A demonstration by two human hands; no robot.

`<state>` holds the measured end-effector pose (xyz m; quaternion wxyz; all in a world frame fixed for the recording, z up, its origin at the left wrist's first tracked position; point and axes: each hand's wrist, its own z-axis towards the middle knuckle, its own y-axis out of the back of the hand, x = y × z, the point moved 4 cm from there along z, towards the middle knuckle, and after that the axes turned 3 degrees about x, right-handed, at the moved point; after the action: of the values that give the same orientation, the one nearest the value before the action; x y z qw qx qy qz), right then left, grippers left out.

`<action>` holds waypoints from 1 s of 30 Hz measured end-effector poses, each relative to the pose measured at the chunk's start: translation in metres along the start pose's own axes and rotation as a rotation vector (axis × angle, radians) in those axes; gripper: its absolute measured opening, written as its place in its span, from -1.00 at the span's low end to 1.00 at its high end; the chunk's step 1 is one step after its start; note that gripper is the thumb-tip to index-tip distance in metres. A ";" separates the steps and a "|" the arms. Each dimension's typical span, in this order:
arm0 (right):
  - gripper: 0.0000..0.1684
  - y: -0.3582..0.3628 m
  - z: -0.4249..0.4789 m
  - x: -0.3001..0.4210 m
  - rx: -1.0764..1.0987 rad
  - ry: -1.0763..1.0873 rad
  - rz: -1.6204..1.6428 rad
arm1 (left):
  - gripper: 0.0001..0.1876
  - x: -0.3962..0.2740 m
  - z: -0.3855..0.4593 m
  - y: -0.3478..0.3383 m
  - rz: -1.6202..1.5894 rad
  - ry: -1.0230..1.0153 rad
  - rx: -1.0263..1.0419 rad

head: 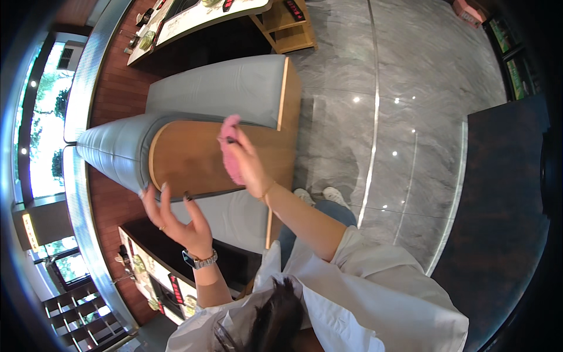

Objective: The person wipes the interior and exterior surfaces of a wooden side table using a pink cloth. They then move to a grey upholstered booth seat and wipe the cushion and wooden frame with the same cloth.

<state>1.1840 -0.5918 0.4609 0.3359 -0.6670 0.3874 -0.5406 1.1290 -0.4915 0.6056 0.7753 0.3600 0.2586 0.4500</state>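
Note:
My right hand (250, 165) grips a pink cloth (232, 160), which lies along or just over the brown wooden end panel (189, 149) of a back-to-back booth seat. Whether the cloth touches the wood cannot be told. My left hand (182, 222), wearing a watch and a ring, holds nothing and has its fingers spread. Its fingertips are by the lower rounded corner of the panel, near the grey padded backrest (116, 147); contact is unclear. Grey seat cushions extend on both sides, the upper one (215, 90) and the lower one (228, 220).
Set dining tables stand beyond each seat, the upper table (193, 24) and the lower table (154, 281), with dishes on them. Wooden shelves (290, 33) adjoin the upper table. Grey marble-look floor (338, 132) runs to a dark counter (497, 185). Windows (48, 114) line the left side.

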 end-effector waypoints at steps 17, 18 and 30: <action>-0.73 0.162 0.084 -0.179 -0.627 0.268 -0.312 | -0.48 0.019 -0.054 -0.065 -0.236 -0.076 0.093; -0.78 0.193 0.082 -0.214 -0.679 0.188 -0.176 | -0.48 0.016 -0.060 -0.077 -0.287 -0.029 0.137; -0.47 0.093 0.107 -0.071 -0.244 0.656 -0.692 | -0.59 0.033 -0.118 -0.150 -0.701 0.335 0.330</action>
<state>1.2661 -0.5702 0.3270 -0.0838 -0.5855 0.2887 -0.7529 1.1355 -0.4739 0.4125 0.7607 0.2915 0.5564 0.1639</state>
